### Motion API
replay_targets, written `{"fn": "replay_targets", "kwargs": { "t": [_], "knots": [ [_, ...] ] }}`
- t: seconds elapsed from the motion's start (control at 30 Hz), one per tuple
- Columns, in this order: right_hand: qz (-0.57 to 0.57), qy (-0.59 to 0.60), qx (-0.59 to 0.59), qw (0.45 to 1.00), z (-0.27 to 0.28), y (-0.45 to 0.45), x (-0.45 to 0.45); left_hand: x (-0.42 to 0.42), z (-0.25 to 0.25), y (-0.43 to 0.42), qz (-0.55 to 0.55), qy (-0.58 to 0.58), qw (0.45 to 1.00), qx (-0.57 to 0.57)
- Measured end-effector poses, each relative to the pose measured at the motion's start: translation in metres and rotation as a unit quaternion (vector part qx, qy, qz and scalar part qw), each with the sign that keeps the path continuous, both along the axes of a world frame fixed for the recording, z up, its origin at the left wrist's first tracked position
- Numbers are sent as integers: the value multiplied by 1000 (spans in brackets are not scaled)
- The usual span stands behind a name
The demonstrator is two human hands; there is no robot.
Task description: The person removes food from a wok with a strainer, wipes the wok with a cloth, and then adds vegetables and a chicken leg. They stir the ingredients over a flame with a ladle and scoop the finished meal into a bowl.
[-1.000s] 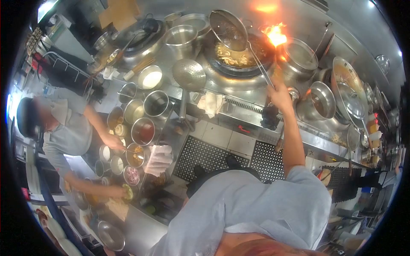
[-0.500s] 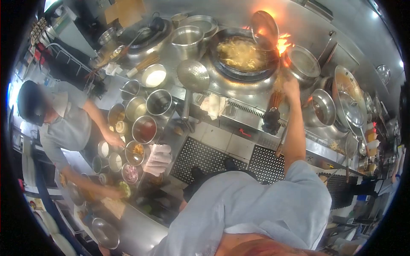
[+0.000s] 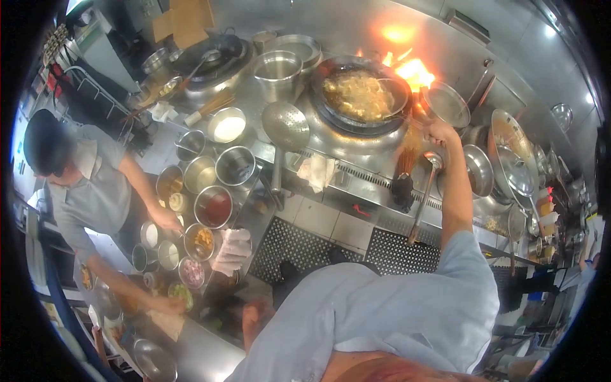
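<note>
The person's right arm reached up the right side of the frame, forearm bare, the right hand [image 3: 441, 131] closed with curled fingers right of upper centre. The left hand [image 3: 253, 318] hung low, left of lower centre, its fingers unclear.

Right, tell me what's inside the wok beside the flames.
Inside the wok are pale, yellowish food pieces and, nearest the flames, a round scoop. The wok's bottom beneath them is covered.

our right hand [image 3: 440, 132] is closed round a thin handle [image 3: 417, 119] reaching the wok [image 3: 323, 109] of food; flames [image 3: 416, 74] flare beside the wok, and our left hand [image 3: 252, 316] hangs low.
</note>
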State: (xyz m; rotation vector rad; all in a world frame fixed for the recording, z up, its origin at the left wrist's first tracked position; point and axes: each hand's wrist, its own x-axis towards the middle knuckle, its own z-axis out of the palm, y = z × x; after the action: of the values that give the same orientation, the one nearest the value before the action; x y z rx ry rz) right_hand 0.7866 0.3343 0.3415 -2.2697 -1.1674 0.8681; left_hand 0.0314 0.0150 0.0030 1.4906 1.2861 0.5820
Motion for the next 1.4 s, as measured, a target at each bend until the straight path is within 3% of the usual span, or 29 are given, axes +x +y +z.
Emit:
{"fn": "replay_targets", "kwargs": {
  "t": [0.03,0.07,0.17,0.23,0.37,0.43,0.47,0.53,0.63,0.77,0.9,1.13,1.4],
  "knots": [
    [5,33,0,999,0,-3,-1,13,37,2,182,-65,971,-141],
    [2,32,2,999,3,-6,-11,8,17,2,179,-67,972,-139],
    [-14,125,64,990,-3,-2,-25,0,-21,7,95,26,991,-86],
    [58,298,33,952,-42,14,-3,-5,-39,18,37,88,994,-47],
    [-26,306,57,950,-21,6,-75,-12,-82,31,-64,209,975,31],
    [-106,446,106,883,-46,16,-86,-15,-106,31,-116,265,955,65],
    [-107,445,106,883,-53,18,-98,-16,-107,37,-117,264,955,65],
    [-124,560,140,807,-63,30,-122,-20,-104,48,-114,261,956,70],
    [-213,555,181,783,-85,51,-139,-18,-101,72,-122,264,954,71],
    [-192,556,212,781,-84,57,-151,-19,-90,97,-140,272,949,74],
    [-204,453,214,841,-81,55,-149,-2,-84,120,-153,276,946,79],
    [-160,427,212,864,-63,51,-126,48,-42,157,-123,301,942,79],
    [-114,384,195,895,-75,41,-68,84,3,130,-128,332,933,52]
  ]
}}
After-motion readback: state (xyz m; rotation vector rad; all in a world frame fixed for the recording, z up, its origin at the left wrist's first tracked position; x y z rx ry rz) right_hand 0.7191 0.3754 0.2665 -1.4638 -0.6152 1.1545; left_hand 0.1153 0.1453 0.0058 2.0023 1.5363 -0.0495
